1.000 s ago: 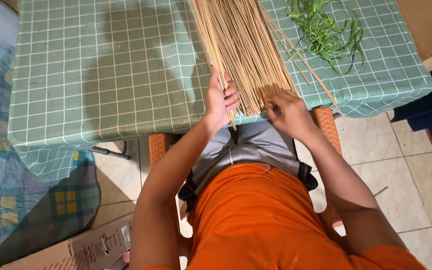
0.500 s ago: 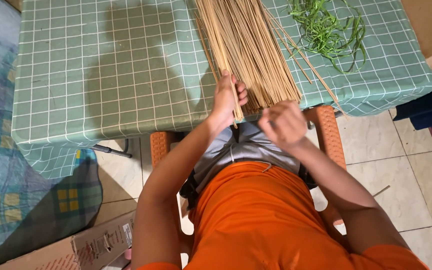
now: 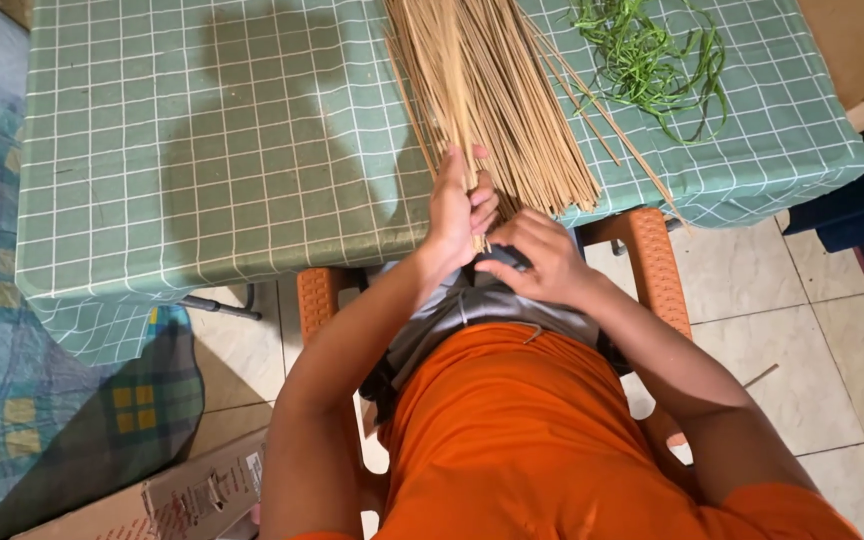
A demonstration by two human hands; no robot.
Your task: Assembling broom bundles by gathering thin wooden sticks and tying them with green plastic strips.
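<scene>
Head view: our left hand (image 3: 457, 205) pinches thin sticks (image 3: 492, 90) overhanging the bench (image 3: 202, 150) edge; right hand (image 3: 542, 262) clasps a dark tool (image 3: 505, 258) beside it.

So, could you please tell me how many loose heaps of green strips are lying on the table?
1. The heap of green strips lies at the tablecloth's far right corner, beside the bundle of sticks. More may lie beyond the frame.

Left hand (image 3: 457, 205): raised toward 12 o'clock from the torso, palm turned inward to 3 o'clock, fingers curled shut in a pinching grasp. Left forearm runs from 7 o'clock up to the wrist, elbow bent. Right hand (image 3: 542, 262): just beside the left, at its 4 o'clock, knuckles up, fingers closed in a fist. Right forearm extends back toward 5 o'clock. Hands nearly touching.
</scene>
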